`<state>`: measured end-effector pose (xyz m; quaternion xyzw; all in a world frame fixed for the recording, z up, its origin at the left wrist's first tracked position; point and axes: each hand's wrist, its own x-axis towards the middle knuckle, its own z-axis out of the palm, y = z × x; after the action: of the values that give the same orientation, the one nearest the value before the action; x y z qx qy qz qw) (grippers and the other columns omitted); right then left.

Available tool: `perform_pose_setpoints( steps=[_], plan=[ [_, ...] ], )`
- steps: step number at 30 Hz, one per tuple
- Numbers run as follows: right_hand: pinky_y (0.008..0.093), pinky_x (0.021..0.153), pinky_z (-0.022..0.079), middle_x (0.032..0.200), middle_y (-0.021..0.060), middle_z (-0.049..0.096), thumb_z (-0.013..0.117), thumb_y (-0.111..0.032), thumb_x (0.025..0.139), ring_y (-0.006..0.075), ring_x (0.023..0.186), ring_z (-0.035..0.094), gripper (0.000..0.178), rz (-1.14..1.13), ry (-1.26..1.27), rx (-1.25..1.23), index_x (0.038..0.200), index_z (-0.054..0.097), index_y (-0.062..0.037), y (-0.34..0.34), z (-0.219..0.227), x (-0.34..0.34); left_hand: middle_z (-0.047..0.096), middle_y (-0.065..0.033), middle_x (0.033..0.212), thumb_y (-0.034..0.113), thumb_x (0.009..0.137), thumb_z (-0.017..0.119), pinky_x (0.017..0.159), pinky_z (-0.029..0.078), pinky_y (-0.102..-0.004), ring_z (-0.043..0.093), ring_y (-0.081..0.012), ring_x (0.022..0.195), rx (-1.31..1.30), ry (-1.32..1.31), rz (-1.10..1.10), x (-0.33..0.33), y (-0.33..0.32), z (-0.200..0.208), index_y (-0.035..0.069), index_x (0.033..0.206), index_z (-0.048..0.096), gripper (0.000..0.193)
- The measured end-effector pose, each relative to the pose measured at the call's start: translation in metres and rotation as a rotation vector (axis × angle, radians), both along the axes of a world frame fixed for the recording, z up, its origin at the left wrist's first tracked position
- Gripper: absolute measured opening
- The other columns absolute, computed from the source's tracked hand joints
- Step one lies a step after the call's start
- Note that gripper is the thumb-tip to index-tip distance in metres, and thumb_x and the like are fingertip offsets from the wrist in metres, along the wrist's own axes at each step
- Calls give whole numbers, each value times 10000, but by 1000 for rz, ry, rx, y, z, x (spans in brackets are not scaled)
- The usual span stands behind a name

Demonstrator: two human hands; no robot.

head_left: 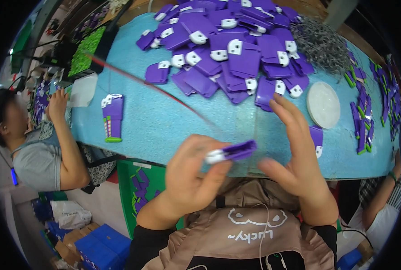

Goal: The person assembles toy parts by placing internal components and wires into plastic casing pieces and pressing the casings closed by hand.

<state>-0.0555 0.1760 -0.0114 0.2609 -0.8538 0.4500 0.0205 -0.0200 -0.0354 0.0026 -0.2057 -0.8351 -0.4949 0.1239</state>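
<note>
Over the table's near edge, my left hand is closed around a small purple plastic shell with a white end; its open hollow edge faces up. My right hand is raised to the right of it, thumb and fingers apart, with nothing visible in them. Beyond the hands lies a large heap of flat purple plastic pieces with white corner parts. One purple piece lies partly behind my right hand. At left, a few purple pieces with green ends lie side by side.
A white round dish and a tangled grey heap of small parts are at right, near purple-and-green pieces. A thin red strip crosses the view. A green bin stands below the edge. Co-workers sit left and right.
</note>
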Motion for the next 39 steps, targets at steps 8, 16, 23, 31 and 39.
perform_pose_setpoints(
  steps=[8, 16, 23, 31, 39],
  plan=[
    [462, 794, 381, 995, 178, 494, 728, -168, 612, 362, 929, 484, 444, -110, 210, 414, 956, 499, -7, -9, -11, 35, 541, -122, 917, 70, 730, 628, 808, 368, -353, 489, -278, 886, -642, 170, 471, -36, -75, 10, 6, 835, 562, 140],
    [388, 709, 444, 979, 231, 525, 532, 98, 673, 365, 845, 541, 494, -215, 185, 199, 1159, 464, 32, -2, 7, 24, 413, -211, 1198, 308, 707, 705, 967, 297, -406, 380, -348, 1133, -708, -106, 803, -72, -201, -14, 30, 1032, 519, 467],
    [265, 753, 473, 1042, 118, 543, 505, -33, 876, 151, 862, 566, 263, 33, -969, -1176, 1129, 445, 5, -4, -2, 48, 351, -249, 1304, 162, 690, 740, 999, 281, -419, 348, -356, 1222, 84, -76, -165, -3, -2, -15, 17, 1300, 279, 779],
    [329, 517, 474, 735, 114, 605, 554, -143, 847, 275, 594, 602, 264, 45, -54, -145, 1086, 535, -33, -3, -1, 48, 582, -150, 1002, 279, 680, 784, 787, 469, -303, 577, -189, 888, 563, -509, -142, 19, 27, -36, -36, 1215, 382, 740],
    [337, 569, 449, 855, 116, 580, 578, -123, 803, 234, 663, 579, 289, -546, -31, 143, 1071, 552, -17, 41, 15, 31, 550, -163, 1048, 419, 678, 747, 744, 480, -296, 568, -191, 885, 669, -760, -16, 16, 22, -22, 53, 1383, 76, 1039]
  ],
)
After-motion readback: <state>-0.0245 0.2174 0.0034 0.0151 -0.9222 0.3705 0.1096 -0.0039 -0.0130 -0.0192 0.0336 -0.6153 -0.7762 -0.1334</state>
